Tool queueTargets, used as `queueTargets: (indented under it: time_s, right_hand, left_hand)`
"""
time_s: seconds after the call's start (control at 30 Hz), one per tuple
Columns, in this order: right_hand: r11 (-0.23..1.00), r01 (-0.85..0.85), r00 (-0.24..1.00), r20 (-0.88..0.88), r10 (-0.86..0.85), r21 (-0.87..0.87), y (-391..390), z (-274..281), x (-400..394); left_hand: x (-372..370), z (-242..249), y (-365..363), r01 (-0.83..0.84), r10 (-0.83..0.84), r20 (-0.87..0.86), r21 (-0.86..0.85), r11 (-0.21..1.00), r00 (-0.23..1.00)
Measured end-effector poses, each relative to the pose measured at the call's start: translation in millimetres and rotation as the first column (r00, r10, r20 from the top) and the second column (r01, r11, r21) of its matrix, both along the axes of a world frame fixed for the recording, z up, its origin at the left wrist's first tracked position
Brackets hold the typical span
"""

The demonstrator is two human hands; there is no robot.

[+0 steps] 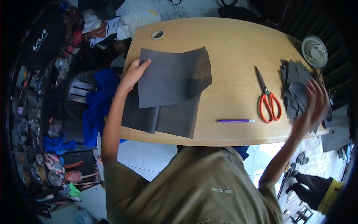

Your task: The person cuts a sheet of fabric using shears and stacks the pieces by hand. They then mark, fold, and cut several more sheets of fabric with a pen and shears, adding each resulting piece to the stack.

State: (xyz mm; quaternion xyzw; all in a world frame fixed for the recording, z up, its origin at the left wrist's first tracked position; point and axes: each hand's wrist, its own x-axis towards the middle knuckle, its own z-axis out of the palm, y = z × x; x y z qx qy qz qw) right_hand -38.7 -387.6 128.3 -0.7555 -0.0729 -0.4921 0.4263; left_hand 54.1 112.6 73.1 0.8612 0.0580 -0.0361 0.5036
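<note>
My left hand [135, 73] pinches the left edge of a dark grey sheet [171, 76], thumb on top. The sheet looks like thin leather or stiff fabric, and its right side is cut unevenly. Beneath it lies another dark grey sheet [178, 121], partly folded over at its left. My right hand [316, 100] is over a pile of cut grey pieces [294, 74] at the table's right end. Its fingers are stretched out and slightly blurred. A rounded grey piece [297, 89] lies on the pile beside the fingers. Orange-handled scissors [269, 100] lie left of the pile, points away from me.
A purple pen [235, 121] lies near the front edge of the wooden table [231, 44]. A tape roll [157, 35] sits at the back left, and a small white fan [314, 51] at the back right. Cluttered shelves [33, 112] stand to the left, with blue cloth [102, 100] beside the table.
</note>
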Motion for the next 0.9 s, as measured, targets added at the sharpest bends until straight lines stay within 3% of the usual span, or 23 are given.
queueTargets:
  time_s: [0.03,0.07,0.1,0.13,0.17,0.2,0.23,0.3,0.37,0.4,0.47,0.53,0.6,0.67,0.77,0.9]
  right_hand:
    - [0.976,-0.210,0.976,-0.074,0.206,-0.053,32,-3,10]
    - [0.918,-0.219,0.960,-0.240,0.142,-0.330,63,0,17]
    - [0.827,-0.479,0.866,-0.310,0.392,-0.294,107,5,24]
    - [0.641,-0.688,0.723,-0.383,0.575,-0.339,139,9,45]
    - [0.517,-0.739,0.674,-0.452,0.584,-0.433,168,-5,69]
    - [0.481,-0.777,0.629,-0.523,0.575,-0.406,201,-15,88]
    - [0.445,-0.814,0.579,-0.591,0.561,-0.374,233,-27,103]
    - [0.406,-0.728,0.678,-0.667,0.309,-0.552,279,-62,123]
    - [0.435,-0.679,0.716,-0.664,0.214,-0.592,293,-105,128]
    - [0.449,-0.652,0.732,-0.661,0.164,-0.611,297,-117,127]
    - [0.453,-0.659,0.726,-0.665,0.175,-0.600,281,-123,128]
    - [0.486,-0.618,0.752,-0.645,0.136,-0.618,268,-125,128]
    - [0.510,-0.586,0.758,-0.649,0.070,-0.629,257,-127,137]
    - [0.514,-0.557,0.766,-0.643,0.014,-0.652,245,-121,149]
    - [0.569,-0.527,0.753,-0.657,-0.032,-0.631,234,-122,171]
    - [0.612,-0.475,0.753,-0.652,-0.088,-0.632,223,-126,200]
  left_hand:
    - [-2,-8,11,-0.004,0.004,0.008,0.000,1.000,1.000]
    - [-5,-15,18,-0.011,0.011,0.020,-0.006,1.000,1.000]
    - [-11,-18,19,-0.003,0.005,0.063,-0.036,0.999,0.998]
    - [-16,-12,16,-0.013,0.013,-0.005,0.054,0.998,1.000]
    - [-21,-2,11,-0.022,0.032,-0.070,0.143,0.990,0.997]
    - [-23,4,11,-0.028,0.060,-0.133,0.230,0.973,0.989]
    - [-16,-27,25,0.016,-0.043,0.137,0.194,0.981,0.990]
    - [-10,-48,30,-0.030,-0.045,0.254,0.280,0.959,0.966]
    - [-22,-30,13,-0.116,-0.009,0.268,0.448,0.887,0.963]
    - [-31,-30,15,-0.108,0.013,0.263,0.351,0.930,0.965]
    - [-60,-18,8,-0.309,0.004,0.554,0.458,0.834,0.833]
    - [-90,8,-1,-0.292,-0.169,0.608,0.584,0.757,0.776]
    - [-112,12,-3,0.176,-0.537,0.398,0.659,0.732,0.743]
    - [-140,6,-26,0.426,-0.755,0.147,0.750,0.507,0.640]
    - [-149,-27,-39,0.516,-0.777,0.042,0.724,0.457,0.628]
    - [-129,-46,-42,0.423,-0.732,0.106,0.756,0.498,0.673]
